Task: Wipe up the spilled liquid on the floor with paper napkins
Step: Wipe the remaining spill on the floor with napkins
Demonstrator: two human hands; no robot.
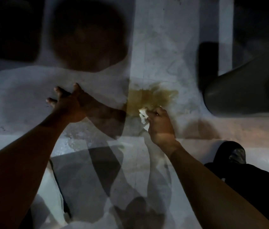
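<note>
A brownish-yellow puddle of spilled liquid (pixel 152 95) lies on the pale floor near the middle of the view. My right hand (pixel 161 124) is shut on a crumpled white paper napkin (pixel 143 115), which sits at the puddle's near edge. My left hand (pixel 67 103) is further left, fingers spread and empty, resting on or just above the floor, apart from the puddle.
A dark rounded object (pixel 246 90) stands at the right, close to the puddle. My dark-clothed leg and foot (pixel 234 156) are at lower right. Dark shapes (pixel 87 38) fill the upper left. A smaller wet patch (pixel 79 138) glistens below my left wrist.
</note>
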